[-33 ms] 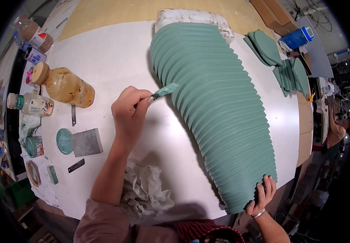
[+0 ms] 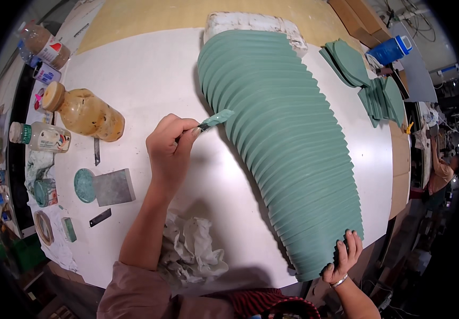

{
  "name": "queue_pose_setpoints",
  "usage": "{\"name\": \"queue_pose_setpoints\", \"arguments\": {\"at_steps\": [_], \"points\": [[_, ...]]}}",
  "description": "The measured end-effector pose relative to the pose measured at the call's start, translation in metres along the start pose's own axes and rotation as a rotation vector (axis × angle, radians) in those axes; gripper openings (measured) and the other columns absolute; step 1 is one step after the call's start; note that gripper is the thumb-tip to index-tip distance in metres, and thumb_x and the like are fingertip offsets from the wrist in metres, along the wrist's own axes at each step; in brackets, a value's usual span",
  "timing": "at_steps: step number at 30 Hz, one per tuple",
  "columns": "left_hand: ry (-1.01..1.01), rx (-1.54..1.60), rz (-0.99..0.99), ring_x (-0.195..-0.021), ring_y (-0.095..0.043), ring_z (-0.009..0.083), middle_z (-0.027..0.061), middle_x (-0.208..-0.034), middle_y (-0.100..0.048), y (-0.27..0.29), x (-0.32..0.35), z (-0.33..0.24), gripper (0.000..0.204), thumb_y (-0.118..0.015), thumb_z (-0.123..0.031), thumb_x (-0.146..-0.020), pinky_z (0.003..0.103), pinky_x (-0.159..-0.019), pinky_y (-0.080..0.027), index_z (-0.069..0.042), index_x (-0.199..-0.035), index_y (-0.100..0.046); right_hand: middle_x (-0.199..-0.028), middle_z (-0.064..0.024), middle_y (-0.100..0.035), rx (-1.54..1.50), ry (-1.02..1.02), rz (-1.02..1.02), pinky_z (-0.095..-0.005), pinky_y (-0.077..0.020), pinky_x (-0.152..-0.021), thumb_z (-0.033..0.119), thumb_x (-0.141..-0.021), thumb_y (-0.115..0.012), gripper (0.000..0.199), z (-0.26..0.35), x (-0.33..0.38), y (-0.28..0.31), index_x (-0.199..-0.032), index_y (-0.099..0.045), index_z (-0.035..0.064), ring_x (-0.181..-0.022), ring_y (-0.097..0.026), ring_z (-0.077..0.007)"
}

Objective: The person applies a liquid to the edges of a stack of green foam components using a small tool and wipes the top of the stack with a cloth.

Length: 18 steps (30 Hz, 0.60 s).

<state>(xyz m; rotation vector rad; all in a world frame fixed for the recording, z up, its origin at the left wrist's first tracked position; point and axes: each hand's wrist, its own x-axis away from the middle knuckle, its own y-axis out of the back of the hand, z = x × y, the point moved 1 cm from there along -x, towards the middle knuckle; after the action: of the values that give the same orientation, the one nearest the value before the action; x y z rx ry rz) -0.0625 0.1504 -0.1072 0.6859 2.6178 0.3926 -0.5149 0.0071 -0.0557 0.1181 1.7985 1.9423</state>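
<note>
A long, ribbed green piece (image 2: 288, 143) built of stacked overlapping layers lies aslant on the white table, its far end against a worn white block (image 2: 256, 22). My left hand (image 2: 171, 143) is closed in a pinch on a small dark-handled blade whose tip carries green paste (image 2: 219, 117). That tip is at the piece's left edge; I cannot tell if it touches. At the near right end, my right hand (image 2: 344, 258) grips the ribbed piece, fingers over its edge and thumb underneath. A silver bracelet (image 2: 339, 280) circles that wrist.
Left stand a big amber bottle (image 2: 91, 114), a small clear bottle (image 2: 40, 136) and other bottles. Nearby lie a round of green paste (image 2: 85, 185), a grey slab (image 2: 113, 187) and crumpled tissue (image 2: 195, 250). Loose green sheets (image 2: 349, 64) and a blue jug (image 2: 389, 50) sit far right.
</note>
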Motion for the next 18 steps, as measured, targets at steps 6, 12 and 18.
{"name": "queue_pose_setpoints", "arguments": {"at_steps": [6, 12, 18], "points": [[0.058, 0.055, -0.085, -0.067, -0.044, 0.0087, 0.002, -0.075, -0.053, 0.004, -0.015, 0.003, 0.003, -0.061, 0.005, -0.085, 0.023, -0.06, -0.036, 0.005, -0.087, -0.063, -0.136, -0.0262, -0.054, 0.004, -0.007, 0.015, -0.0578, -0.0326, -0.103, 0.04, -0.085, -0.045, 0.056, 0.001, -0.001, 0.001, -0.127, -0.059, 0.0049, -0.127, -0.046, -0.0446], [0.022, 0.106, -0.097, -0.069, -0.044, 0.0079, 0.0017, -0.077, -0.054, -0.001, -0.023, 0.014, 0.004, -0.06, 0.005, -0.088, 0.022, -0.062, -0.035, 0.006, -0.089, -0.064, -0.135, -0.0267, -0.054, -0.007, -0.008, 0.012, -0.0593, -0.0332, -0.103, 0.039, -0.085, -0.045, 0.055, 0.002, -0.001, 0.001, -0.126, -0.059, 0.0041, -0.127, -0.046, -0.0461], [0.052, 0.1, -0.117, -0.07, -0.044, 0.0074, 0.0008, -0.078, -0.052, 0.0, -0.024, 0.022, 0.005, -0.061, 0.003, -0.089, 0.022, -0.062, -0.035, 0.006, -0.091, -0.064, -0.135, -0.0268, -0.055, -0.003, -0.011, 0.011, -0.0601, -0.0332, -0.103, 0.038, -0.085, -0.045, 0.055, 0.002, -0.001, 0.001, -0.125, -0.059, 0.0036, -0.126, -0.047, -0.0465]]}}
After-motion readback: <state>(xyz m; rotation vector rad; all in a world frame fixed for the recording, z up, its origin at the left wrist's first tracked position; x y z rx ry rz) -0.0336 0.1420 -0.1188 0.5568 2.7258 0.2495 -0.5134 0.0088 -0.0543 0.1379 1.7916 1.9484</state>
